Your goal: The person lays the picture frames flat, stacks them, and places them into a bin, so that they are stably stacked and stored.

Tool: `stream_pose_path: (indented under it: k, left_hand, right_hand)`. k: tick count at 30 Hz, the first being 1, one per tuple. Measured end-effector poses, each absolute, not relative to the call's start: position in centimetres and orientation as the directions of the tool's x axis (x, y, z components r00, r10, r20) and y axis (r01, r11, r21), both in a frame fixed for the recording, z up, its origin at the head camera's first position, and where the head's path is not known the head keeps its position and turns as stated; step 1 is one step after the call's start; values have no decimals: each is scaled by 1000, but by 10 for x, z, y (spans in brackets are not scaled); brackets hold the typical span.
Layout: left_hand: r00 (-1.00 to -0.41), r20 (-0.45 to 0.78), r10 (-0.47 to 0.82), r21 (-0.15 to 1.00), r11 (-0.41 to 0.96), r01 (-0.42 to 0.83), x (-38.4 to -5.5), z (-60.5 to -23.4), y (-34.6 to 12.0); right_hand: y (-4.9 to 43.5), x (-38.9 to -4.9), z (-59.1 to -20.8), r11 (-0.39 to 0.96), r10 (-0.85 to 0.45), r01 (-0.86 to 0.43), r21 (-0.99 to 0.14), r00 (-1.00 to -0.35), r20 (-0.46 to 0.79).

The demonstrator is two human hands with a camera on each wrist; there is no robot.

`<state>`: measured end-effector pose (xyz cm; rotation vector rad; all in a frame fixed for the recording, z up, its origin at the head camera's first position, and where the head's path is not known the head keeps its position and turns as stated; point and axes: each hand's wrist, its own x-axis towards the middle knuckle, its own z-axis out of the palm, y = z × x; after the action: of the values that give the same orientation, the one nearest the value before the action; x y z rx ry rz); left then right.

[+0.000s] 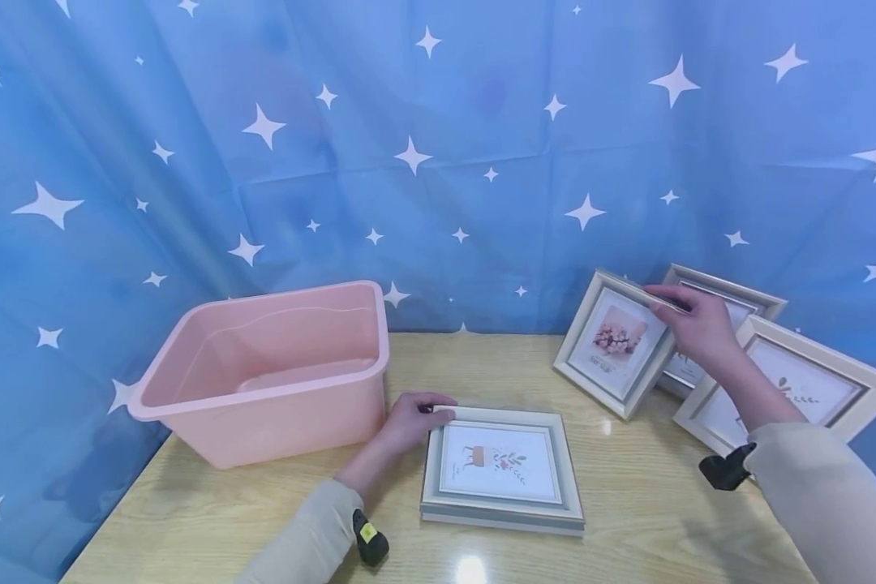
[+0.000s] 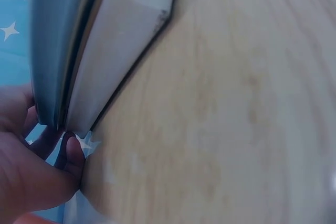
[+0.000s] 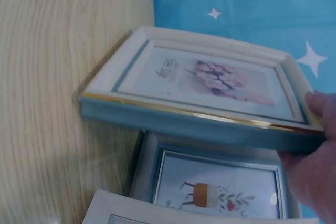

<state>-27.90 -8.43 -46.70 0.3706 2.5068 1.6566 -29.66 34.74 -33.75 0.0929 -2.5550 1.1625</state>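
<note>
My right hand (image 1: 701,328) grips the top right corner of a picture frame (image 1: 578,369) with a pink blossom print, which stands tilted at the right of the table. In the right wrist view, the thumb lies on the front of this blossom frame (image 3: 147,72). My left hand (image 1: 409,423) is at the upper left corner of a stack of picture frames (image 1: 500,462) lying flat, the top one showing a stool and plant print. In the left wrist view, fingers and thumb of the left hand (image 2: 31,166) hold the stack's corner, two frame edges (image 2: 113,45) showing.
Behind the right hand lean two more picture frames, one with a plant print (image 1: 832,397) and one partly hidden (image 1: 737,292). A pink plastic bin (image 1: 277,422) stands at the left of the wooden table (image 1: 438,365). A blue star-patterned curtain (image 1: 482,203) hangs behind.
</note>
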Motion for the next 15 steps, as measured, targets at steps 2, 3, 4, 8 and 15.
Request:
stream_pose_path:
  k: [2,3,4,8,15]
  left_hand:
    - [-963,45,266,916,373,146,-279,-466,-84]
    - [-963,43,266,916,374,144,-279,-466,-84]
    - [-963,45,267,916,374,147,-279,-466,-85]
    - [-965,35,261,917,375,134,-277,-465,-85]
    - [-972,27,234,908,402,121,-277,-460,-83]
  right_hand:
    - [348,-293,-336,662,94,-182,-727,-942,321]
    - [348,-291,-336,667,103,-173,-725,-942,320]
    - [348,-289,-335,670,114,-164,-724,-941,319]
    - [350,-279,-332,658,154,-135,-741,-939,309]
    - [350,-255,-332,571,183,-156,-806,-933,311]
